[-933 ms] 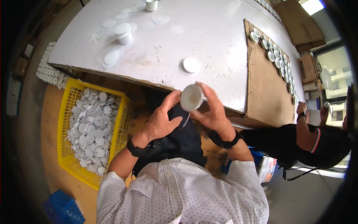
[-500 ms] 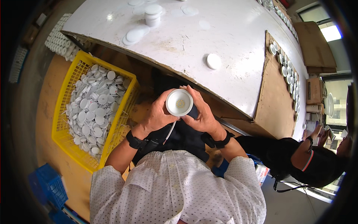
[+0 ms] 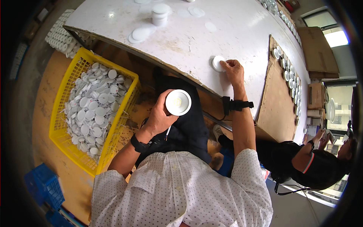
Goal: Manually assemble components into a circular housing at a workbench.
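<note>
My left hand (image 3: 155, 118) is closed round a white LED downlight (image 3: 185, 109), held above my lap. Its round front faces up, with small yellowish LEDs in the middle, and a thin white cable (image 3: 168, 132) hangs below it. Over the table, my right hand (image 3: 235, 72) reaches out and pinches the right edge of a white round disc (image 3: 217, 63). The disc lies at the table surface; whether it is lifted at all, I cannot tell.
The white table (image 3: 181, 49) carries thin translucent discs (image 3: 140, 33) and a small stack of white round parts (image 3: 159, 17). A yellow basket (image 3: 56, 117) full of white lamp parts stands at left. Rows of downlights (image 3: 287, 73) lie on cardboard at right, near another person (image 3: 310, 162).
My right hand has let go of the downlight and moved up and right to the white disc on the table. The downlight stays in my left hand.
</note>
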The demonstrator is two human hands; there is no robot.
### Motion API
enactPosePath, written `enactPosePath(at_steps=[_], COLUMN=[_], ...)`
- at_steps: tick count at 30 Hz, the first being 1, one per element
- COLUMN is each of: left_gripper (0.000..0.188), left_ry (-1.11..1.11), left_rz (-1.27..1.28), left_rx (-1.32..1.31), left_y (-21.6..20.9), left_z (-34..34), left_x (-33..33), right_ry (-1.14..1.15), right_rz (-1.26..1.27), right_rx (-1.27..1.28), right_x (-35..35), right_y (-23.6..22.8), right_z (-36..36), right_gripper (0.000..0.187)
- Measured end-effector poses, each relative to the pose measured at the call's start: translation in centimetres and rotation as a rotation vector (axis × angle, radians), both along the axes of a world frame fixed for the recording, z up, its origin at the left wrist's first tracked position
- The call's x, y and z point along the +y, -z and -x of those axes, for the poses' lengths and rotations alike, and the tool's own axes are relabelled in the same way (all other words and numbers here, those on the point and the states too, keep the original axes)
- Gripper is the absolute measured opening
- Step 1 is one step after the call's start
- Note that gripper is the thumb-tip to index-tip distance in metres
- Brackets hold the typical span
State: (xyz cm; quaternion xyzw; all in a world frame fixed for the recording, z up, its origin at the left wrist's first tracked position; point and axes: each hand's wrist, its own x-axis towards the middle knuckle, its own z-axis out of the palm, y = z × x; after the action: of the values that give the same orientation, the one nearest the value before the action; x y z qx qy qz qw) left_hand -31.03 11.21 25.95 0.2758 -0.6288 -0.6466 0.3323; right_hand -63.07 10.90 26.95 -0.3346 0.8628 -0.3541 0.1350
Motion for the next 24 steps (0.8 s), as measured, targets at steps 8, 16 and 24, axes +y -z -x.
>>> enactPosePath(at_steps=[8, 16, 24], left_gripper=[0.071, 0.069, 0.074], left_ry=[0.026, 0.075, 0.123], left_rz=[-0.003, -0.201, -0.244], left_rx=[-0.012, 0.056, 0.182], left_y=[0.7, 1.4, 1.5], left_z=[0.4, 1.4, 3.7], left_x=[0.6, 0.7, 0.1], right_ry=[-0.020, -0.007, -0.208], right_rz=[0.167, 0.467, 0.290], right_rx=[-0.367, -0.919, -0.963], right_x=[1.6, 5.2, 7.8], right_y=[-0.5, -0.7, 0.5], right_z=[1.3, -2.5, -9.6], right_gripper=[0.029, 0.015, 0.016])
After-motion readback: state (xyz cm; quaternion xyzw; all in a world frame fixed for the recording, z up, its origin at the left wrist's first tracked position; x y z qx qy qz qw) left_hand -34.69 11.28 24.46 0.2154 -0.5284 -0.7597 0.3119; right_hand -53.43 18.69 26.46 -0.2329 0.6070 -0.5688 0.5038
